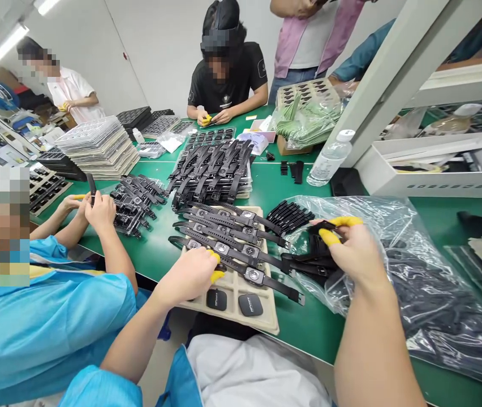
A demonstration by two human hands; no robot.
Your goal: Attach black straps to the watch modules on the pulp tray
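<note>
My left hand (190, 275), with yellow finger cots on thumb and forefinger, is closed in a pinch over the beige tray (241, 323). Something small and dark shows at its fingertips, mostly hidden. Beside it in the tray's compartments lie two black square watch cases (250, 305). Several assembled smartwatches (253, 276), straps stretched out and sensor backs up, lie across the tray's far part. To the right, my right hand (357, 251), also in yellow finger cots, grips a black watch strap (319, 227) above loose black straps (319, 261) at the mouth of a clear plastic bag (419, 282).
Behind the tray are a pile of strapped watches (211, 169) and a row of black strap pieces (289, 216). A plastic bottle (330, 159) and white box (436, 167) stand at right. A co-worker in blue (63, 316) sits close on my left; another person (228, 79) works opposite.
</note>
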